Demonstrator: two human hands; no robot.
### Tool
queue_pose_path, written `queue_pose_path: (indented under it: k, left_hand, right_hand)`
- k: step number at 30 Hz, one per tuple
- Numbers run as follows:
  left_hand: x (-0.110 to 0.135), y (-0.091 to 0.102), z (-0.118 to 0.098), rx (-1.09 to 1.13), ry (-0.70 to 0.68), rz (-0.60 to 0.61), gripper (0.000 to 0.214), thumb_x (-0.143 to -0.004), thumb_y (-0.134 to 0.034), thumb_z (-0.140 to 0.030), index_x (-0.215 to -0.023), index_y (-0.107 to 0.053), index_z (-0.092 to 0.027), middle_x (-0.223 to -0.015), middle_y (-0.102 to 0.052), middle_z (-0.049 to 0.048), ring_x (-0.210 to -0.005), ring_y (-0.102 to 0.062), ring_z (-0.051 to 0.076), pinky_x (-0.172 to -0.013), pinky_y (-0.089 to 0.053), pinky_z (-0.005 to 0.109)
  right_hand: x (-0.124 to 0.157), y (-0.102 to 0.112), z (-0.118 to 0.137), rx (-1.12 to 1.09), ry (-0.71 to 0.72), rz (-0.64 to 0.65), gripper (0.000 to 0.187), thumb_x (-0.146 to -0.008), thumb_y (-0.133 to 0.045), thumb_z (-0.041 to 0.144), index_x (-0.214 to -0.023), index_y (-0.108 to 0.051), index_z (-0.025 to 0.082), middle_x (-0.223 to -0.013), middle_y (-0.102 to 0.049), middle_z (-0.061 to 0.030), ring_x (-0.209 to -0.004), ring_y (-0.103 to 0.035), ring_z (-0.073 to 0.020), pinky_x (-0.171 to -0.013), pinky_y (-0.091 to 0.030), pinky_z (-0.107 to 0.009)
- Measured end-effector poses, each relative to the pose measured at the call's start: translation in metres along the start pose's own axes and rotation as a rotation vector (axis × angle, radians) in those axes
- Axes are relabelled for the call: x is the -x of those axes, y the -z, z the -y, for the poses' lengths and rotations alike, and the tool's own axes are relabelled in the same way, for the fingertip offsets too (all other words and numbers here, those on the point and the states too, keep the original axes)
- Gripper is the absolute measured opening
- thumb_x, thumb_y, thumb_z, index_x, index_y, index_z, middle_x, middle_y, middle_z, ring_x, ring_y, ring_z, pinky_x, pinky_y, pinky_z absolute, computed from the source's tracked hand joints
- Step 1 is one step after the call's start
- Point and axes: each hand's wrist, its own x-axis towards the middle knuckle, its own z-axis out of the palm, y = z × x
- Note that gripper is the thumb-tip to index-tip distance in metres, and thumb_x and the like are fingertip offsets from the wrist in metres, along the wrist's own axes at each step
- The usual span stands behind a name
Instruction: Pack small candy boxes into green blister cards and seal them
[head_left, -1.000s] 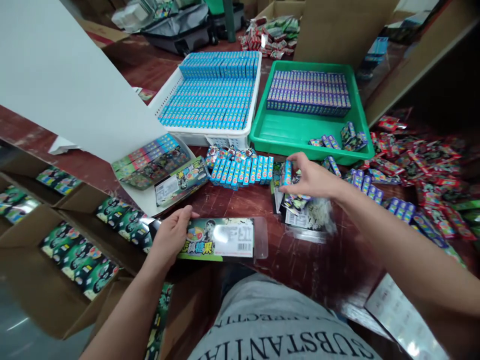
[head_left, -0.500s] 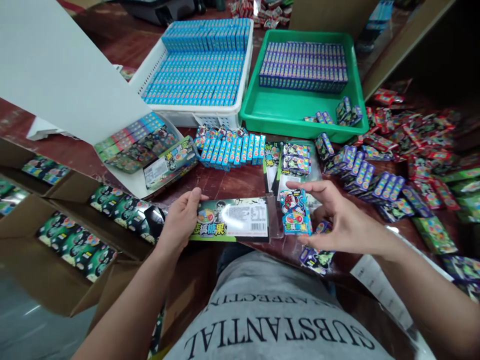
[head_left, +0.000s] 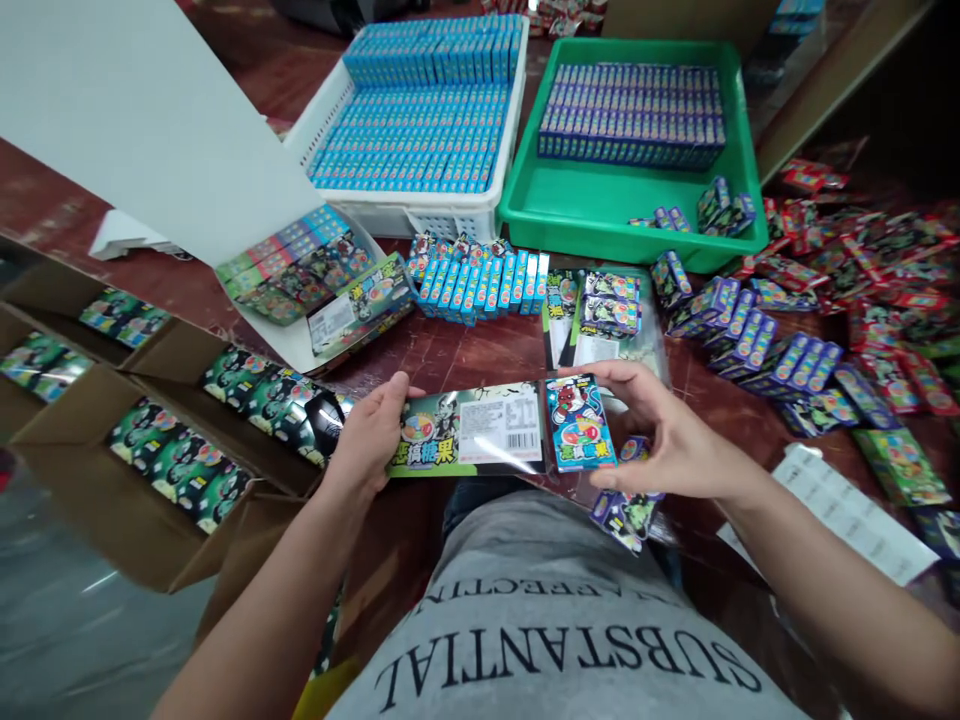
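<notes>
My left hand point(head_left: 375, 430) grips the left end of a flat, clear-fronted candy package point(head_left: 469, 430) with a green and black printed card and a white label. Between the thumb and fingers of my right hand point(head_left: 660, 425) is a small blue candy box point(head_left: 579, 422), upright, its left edge at the package's transparent right end. Whether the box is inside the clear sleeve or only against it, I cannot tell. Just past my right hand lie more flat packages, with purple candy boxes point(head_left: 611, 302) on top. A purple box point(head_left: 628, 515) sits below my right hand.
A white basket point(head_left: 420, 215) of blue boxes and a green tray point(head_left: 585, 205) of purple boxes stand at the back. Blue boxes point(head_left: 480, 285) line the table in front. Red packets point(head_left: 840, 250) are heaped right. Cardboard cartons point(head_left: 82, 470) stand left. A label sheet point(head_left: 855, 510) lies right.
The blue candy box in my right hand has moved left, from just beside the package to its clear right end. The whole view has shifted slightly.
</notes>
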Motion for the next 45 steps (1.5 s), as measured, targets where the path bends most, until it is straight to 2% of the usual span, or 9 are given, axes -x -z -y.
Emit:
queue_pose_path:
  k: [5, 11, 18, 23, 26, 31, 36, 40, 45]
  left_hand:
    - [-0.001, -0.002, 0.003, 0.02, 0.037, 0.05, 0.056, -0.074, -0.072, -0.072, -0.088, -0.064, -0.019, -0.059, -0.065, -0.0018, -0.045, -0.06, 0.016, -0.044, -0.05, 0.026]
    - [-0.001, -0.008, -0.003, 0.011, -0.098, -0.059, 0.051, -0.08, -0.067, -0.071, -0.086, -0.064, -0.02, -0.055, -0.06, -0.0044, -0.044, -0.055, 0.013, -0.042, -0.044, 0.022]
    - [-0.004, -0.005, -0.011, -0.08, -0.071, 0.068, 0.048, -0.082, -0.066, -0.067, -0.083, -0.065, -0.02, -0.054, -0.06, -0.003, -0.041, -0.053, 0.012, -0.04, -0.043, 0.022]
    - [0.0, -0.009, -0.015, -0.089, -0.089, 0.026, 0.047, -0.083, -0.066, -0.067, -0.084, -0.066, -0.02, -0.055, -0.061, -0.0025, -0.044, -0.054, 0.013, -0.04, -0.042, 0.022]
    - [0.003, -0.012, -0.018, -0.135, -0.128, 0.047, 0.045, -0.085, -0.065, -0.065, -0.083, -0.066, -0.02, -0.056, -0.06, -0.0029, -0.044, -0.052, 0.012, -0.041, -0.042, 0.022]
    - [0.005, -0.017, -0.02, -0.154, -0.121, 0.063, 0.045, -0.085, -0.065, -0.066, -0.083, -0.064, -0.021, -0.055, -0.058, -0.0033, -0.043, -0.051, 0.012, -0.039, -0.039, 0.021]
    - [0.003, -0.02, -0.023, -0.141, -0.111, 0.113, 0.048, -0.082, -0.067, -0.069, -0.081, -0.063, -0.021, -0.053, -0.057, -0.0032, -0.042, -0.05, 0.012, -0.039, -0.038, 0.021]
    - [0.002, -0.026, -0.025, -0.167, -0.124, 0.121, 0.047, -0.082, -0.068, -0.067, -0.08, -0.065, -0.02, -0.054, -0.059, -0.0026, -0.043, -0.051, 0.012, -0.04, -0.041, 0.022]
    - [0.0, -0.035, -0.023, -0.077, -0.123, 0.017, 0.048, -0.082, -0.067, -0.068, -0.083, -0.065, -0.02, -0.056, -0.06, -0.0028, -0.043, -0.053, 0.013, -0.04, -0.041, 0.022]
  right_hand:
    - [0.002, 0.004, -0.004, 0.017, -0.075, 0.021, 0.089, -0.068, -0.092, 0.027, -0.145, -0.047, 0.032, -0.157, -0.045, -0.01, -0.131, -0.058, -0.0324, -0.103, -0.056, -0.047]
    - [0.007, 0.004, 0.004, -0.023, -0.078, -0.039, 0.09, -0.067, -0.093, 0.024, -0.143, -0.048, 0.038, -0.158, -0.045, -0.0076, -0.128, -0.061, -0.0322, -0.095, -0.062, -0.044]
    - [0.013, 0.012, 0.007, 0.045, -0.1, -0.011, 0.09, -0.067, -0.093, 0.029, -0.145, -0.049, 0.038, -0.158, -0.045, -0.0074, -0.129, -0.061, -0.0336, -0.096, -0.062, -0.047]
    - [0.017, 0.011, 0.003, 0.056, -0.112, -0.01, 0.094, -0.065, -0.094, 0.03, -0.147, -0.048, 0.037, -0.159, -0.044, -0.0086, -0.135, -0.056, -0.036, -0.102, -0.058, -0.051]
    - [0.02, 0.01, 0.002, 0.033, -0.122, -0.018, 0.093, -0.067, -0.093, 0.032, -0.147, -0.048, 0.037, -0.159, -0.045, -0.0086, -0.135, -0.056, -0.0364, -0.102, -0.059, -0.052]
    - [0.02, 0.011, 0.003, 0.102, -0.095, -0.065, 0.092, -0.069, -0.092, 0.034, -0.148, -0.047, 0.039, -0.163, -0.039, -0.0063, -0.133, -0.057, -0.0356, -0.094, -0.064, -0.047]
    - [0.022, 0.023, 0.007, 0.163, -0.147, -0.054, 0.091, -0.069, -0.092, 0.038, -0.148, -0.046, 0.038, -0.154, -0.048, -0.007, -0.116, -0.067, -0.0325, -0.068, -0.067, -0.036]
    - [0.025, 0.028, 0.008, 0.248, -0.116, -0.132, 0.088, -0.068, -0.092, 0.042, -0.144, -0.047, 0.037, -0.15, -0.05, -0.0058, -0.111, -0.068, -0.0317, -0.065, -0.066, -0.035]
    - [0.029, 0.009, 0.001, 0.307, -0.029, -0.465, 0.093, -0.062, -0.095, 0.043, -0.14, -0.044, 0.037, -0.148, -0.051, -0.0088, -0.12, -0.063, -0.0378, -0.067, -0.064, -0.041]
